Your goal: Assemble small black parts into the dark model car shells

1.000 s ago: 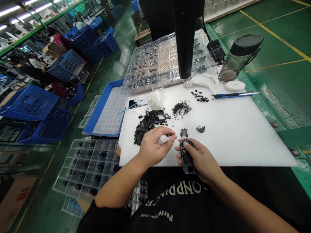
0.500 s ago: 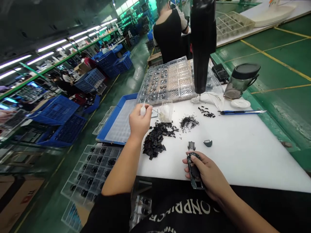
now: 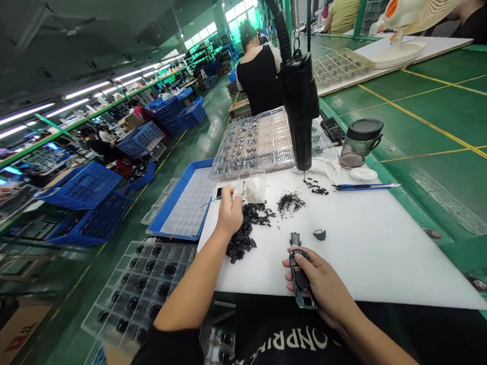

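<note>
In the head view, the right hand (image 3: 323, 284), below the centre of the frame, has its fingers wrapped closed around a dark, car-shaped part (image 3: 303, 284), the thumb lying across its upper end. That part is over the near edge of the white counter (image 3: 380, 243), and a small grey piece (image 3: 295, 238) shows just beyond its top end. The left hand (image 3: 230, 213), left of the frame's centre, has its fingers curled shut on a small white object (image 3: 236, 193), mostly hidden by the hand. It is beside a clear box (image 3: 256, 187) and above a pile of black pieces (image 3: 243, 243), with a thin blue stick (image 3: 210, 201) showing just to its left. Near the centre lies a scatter of tiny black bits (image 3: 291, 203); lower and to the right is a dark curved piece (image 3: 320, 234). A black power screwdriver (image 3: 300, 111) hangs tip down in the upper middle, in front of a clear compartment tray (image 3: 266, 139). Right of the screwdriver are a lidded bottle (image 3: 357, 144), a white oval case (image 3: 363, 174) and a blue cutter (image 3: 365, 187). At the left stand a blue tray (image 3: 184, 203) and, lower, a clear tray of dark parts (image 3: 125, 284). A person in a black top (image 3: 258, 76) has their back turned at the top.
</note>
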### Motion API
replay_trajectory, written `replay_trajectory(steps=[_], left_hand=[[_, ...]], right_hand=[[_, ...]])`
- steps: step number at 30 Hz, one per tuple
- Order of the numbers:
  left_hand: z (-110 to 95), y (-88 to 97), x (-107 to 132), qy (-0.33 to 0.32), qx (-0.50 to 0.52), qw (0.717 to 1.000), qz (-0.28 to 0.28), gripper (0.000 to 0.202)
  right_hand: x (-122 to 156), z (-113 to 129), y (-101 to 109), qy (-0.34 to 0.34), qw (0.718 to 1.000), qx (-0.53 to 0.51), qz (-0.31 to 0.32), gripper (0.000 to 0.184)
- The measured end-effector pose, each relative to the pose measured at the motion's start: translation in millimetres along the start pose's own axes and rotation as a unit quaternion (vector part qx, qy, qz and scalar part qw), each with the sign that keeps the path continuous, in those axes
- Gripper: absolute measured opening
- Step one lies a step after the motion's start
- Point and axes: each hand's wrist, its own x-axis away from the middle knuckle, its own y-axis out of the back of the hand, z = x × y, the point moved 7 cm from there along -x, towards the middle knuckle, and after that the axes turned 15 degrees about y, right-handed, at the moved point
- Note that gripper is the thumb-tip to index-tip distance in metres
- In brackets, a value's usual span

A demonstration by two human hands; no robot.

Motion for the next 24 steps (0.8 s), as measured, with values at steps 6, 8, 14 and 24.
replay_trajectory(steps=[6,8,14,24], left_hand=[[-7.2,-43.6,22.9,0.001,-0.073,0.991,0.115,0.016],[-5.3,-57.7,18.5,0.008,-0.090,0.986,0.139,0.017],[3.9,-80.1,2.8,0.019,-0.122,0.981,0.147,0.015],[17.0,-87.1,0.8,0.056,-0.081,0.984,0.147,0.030]], right_hand=[[2.8,0.3,2.6,-0.001,1.000,0.004,0.008,0.032],[3.5,0.0,3.0,0.008,1.000,-0.009,0.010,0.032],[3.3,1.3,-0.1,0.018,1.000,-0.022,-0.007,0.032],[7.9,15.5,-2.5,0.019,0.999,-0.017,-0.025,0.031]])
